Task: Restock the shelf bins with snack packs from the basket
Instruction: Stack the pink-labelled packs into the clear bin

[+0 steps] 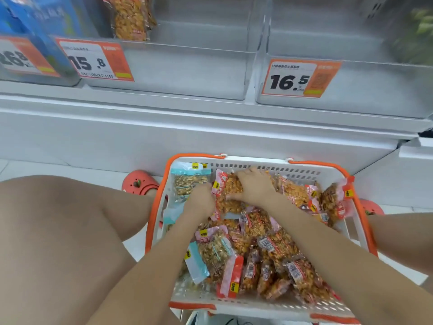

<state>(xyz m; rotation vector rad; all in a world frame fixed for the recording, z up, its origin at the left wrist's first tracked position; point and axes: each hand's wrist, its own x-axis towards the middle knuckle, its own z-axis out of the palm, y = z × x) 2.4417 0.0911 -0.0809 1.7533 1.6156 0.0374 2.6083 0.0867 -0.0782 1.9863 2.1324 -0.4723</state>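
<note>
A white basket with orange rim (311, 163) sits on the floor in front of me, full of several clear snack packs of nuts with pink or light blue headers. Both hands are inside it at the far end. My right hand (251, 184) lies over a pink-topped pack of orange nuts (228, 195), fingers curled round its edge. My left hand (200, 199) grips the left side of that same pack. A blue-topped pack (188, 181) lies just left of my hands. Above, the clear shelf bin priced 15.8 (187, 69) holds one pack (131, 18) at its back.
The bin priced 16.5 (365, 87) stands to the right on the white shelf. Blue boxes (35, 22) fill the bin at far left. My bare knees flank the basket, and orange clogs (140, 182) are on the floor beside it.
</note>
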